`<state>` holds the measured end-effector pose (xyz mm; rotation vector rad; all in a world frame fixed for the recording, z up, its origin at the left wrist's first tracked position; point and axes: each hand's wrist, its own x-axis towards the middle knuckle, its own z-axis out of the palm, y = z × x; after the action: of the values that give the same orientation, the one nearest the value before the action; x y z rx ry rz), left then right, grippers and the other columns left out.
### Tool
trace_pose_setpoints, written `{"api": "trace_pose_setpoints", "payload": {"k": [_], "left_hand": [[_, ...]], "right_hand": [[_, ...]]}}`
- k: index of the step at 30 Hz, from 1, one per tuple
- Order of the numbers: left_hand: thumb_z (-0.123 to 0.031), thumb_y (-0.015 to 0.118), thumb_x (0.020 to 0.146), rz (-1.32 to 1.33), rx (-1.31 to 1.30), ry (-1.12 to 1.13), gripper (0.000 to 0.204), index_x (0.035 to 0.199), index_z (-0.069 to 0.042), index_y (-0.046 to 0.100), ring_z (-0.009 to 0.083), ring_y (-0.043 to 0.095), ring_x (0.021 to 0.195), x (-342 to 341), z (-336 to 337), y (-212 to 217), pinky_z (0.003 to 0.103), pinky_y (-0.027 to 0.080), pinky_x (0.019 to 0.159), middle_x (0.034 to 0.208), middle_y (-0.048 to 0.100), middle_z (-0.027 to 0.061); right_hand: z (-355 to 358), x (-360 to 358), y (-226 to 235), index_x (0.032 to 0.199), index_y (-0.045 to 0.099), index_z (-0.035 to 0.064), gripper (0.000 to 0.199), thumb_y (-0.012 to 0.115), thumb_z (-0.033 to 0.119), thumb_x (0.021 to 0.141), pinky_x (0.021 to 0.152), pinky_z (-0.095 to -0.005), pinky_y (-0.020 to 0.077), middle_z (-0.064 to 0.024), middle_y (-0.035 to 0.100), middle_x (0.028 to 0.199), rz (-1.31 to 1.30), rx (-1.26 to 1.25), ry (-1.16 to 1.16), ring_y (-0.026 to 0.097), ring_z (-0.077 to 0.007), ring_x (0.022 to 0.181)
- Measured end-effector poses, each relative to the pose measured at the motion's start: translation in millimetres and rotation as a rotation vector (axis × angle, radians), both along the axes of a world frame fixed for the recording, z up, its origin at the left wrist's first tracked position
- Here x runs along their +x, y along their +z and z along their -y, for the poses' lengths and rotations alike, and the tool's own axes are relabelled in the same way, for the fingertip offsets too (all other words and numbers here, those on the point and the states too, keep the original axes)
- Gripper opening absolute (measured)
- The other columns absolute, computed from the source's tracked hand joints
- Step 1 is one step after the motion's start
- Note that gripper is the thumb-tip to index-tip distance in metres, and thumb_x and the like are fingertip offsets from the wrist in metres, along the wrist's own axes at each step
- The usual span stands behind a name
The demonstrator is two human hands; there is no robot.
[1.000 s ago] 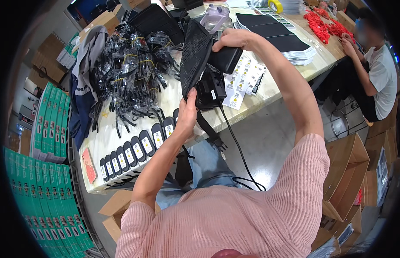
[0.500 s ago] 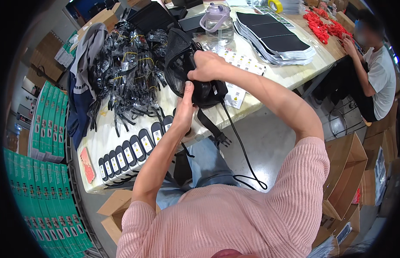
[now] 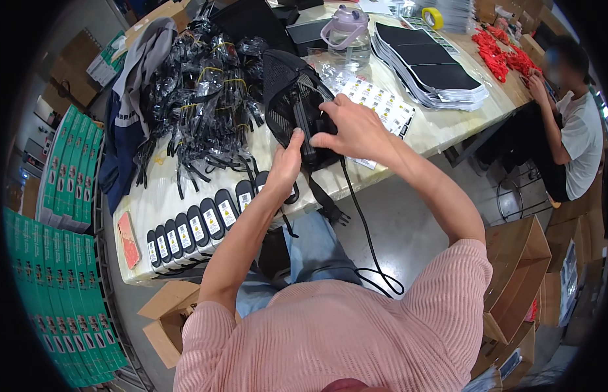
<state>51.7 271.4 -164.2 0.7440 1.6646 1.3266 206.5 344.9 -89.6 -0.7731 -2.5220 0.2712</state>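
Note:
A black mesh bag (image 3: 286, 85) stands tilted near the table's front edge, its opening turned toward me. My left hand (image 3: 286, 166) grips the bag's lower left side, thumb on top and the other fingers hidden beneath. On the right side my right hand (image 3: 359, 130) has thumb and fingertips bent around the bag's edge. A dark, narrow bar (image 3: 303, 127) shows inside between the two hands. From the bag hang a black strap with a buckle (image 3: 331, 210) and a black cable (image 3: 361, 219) that loops down by my legs.
Left of the bag lie bundled, plastic-wrapped black straps (image 3: 209, 98) and a row of black oval pieces with white labels (image 3: 198, 225). A bottle (image 3: 348, 42), label sheets (image 3: 382, 104) and stacked black sheets (image 3: 428, 62) lie behind. Another person (image 3: 569, 111) sits at right, above open cartons (image 3: 516, 274).
My right hand has shifted right and down, its fingers spreading from a tight pinch over the bag to its right edge. The bag's opening shows more. My left hand keeps its hold.

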Motion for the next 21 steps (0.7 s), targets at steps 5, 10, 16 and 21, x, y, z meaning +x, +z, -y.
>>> {"api": "trace_pose_setpoints", "payload": {"k": [5,10,16,21], "left_hand": [[-0.038,0.049,0.090,-0.007,-0.005,-0.001,0.058,0.124,0.008,0.043,0.0180,0.049,0.107,9.5,5.4,17.6,0.031,0.035,0.095,0.118,0.052,0.0117],[-0.050,0.046,0.086,-0.052,-0.012,-0.125,0.077,0.128,0.013,0.033,0.0287,0.043,0.119,1.7,4.5,7.5,0.034,0.030,0.100,0.126,0.046,0.0225],[-0.049,0.046,0.086,-0.131,-0.023,-0.073,0.074,0.126,0.013,0.036,0.0296,0.044,0.118,-2.6,1.3,-6.0,0.033,0.030,0.100,0.125,0.047,0.0239],[-0.045,0.045,0.087,-0.132,0.041,-0.080,0.068,0.125,0.011,0.040,0.0295,0.044,0.118,10.2,9.5,13.8,0.033,0.030,0.100,0.124,0.048,0.0237]], "right_hand": [[9.4,-3.9,2.8,0.116,0.046,0.0019,0.055,0.067,0.029,0.073,0.065,-0.0438,0.0482,-0.0252,0.052,0.095,0.137,-0.055,-0.140,0.058,-0.0395,0.075],[7.9,0.6,3.1,0.120,0.041,0.0029,0.059,0.068,0.028,0.073,0.065,-0.0450,0.0481,-0.0266,0.051,0.094,0.190,-0.072,-0.173,0.057,-0.0413,0.075],[0.6,4.2,-6.8,0.125,0.040,0.0045,0.062,0.067,0.026,0.072,0.066,-0.0436,0.0486,-0.0242,0.053,0.090,0.036,-0.091,-0.180,0.058,-0.0397,0.073],[-24.8,11.5,-5.4,0.127,0.040,0.0038,0.060,0.065,0.023,0.076,0.065,-0.0382,0.0503,-0.0181,0.056,0.086,-0.130,-0.269,-0.201,0.060,-0.0300,0.072]]}}
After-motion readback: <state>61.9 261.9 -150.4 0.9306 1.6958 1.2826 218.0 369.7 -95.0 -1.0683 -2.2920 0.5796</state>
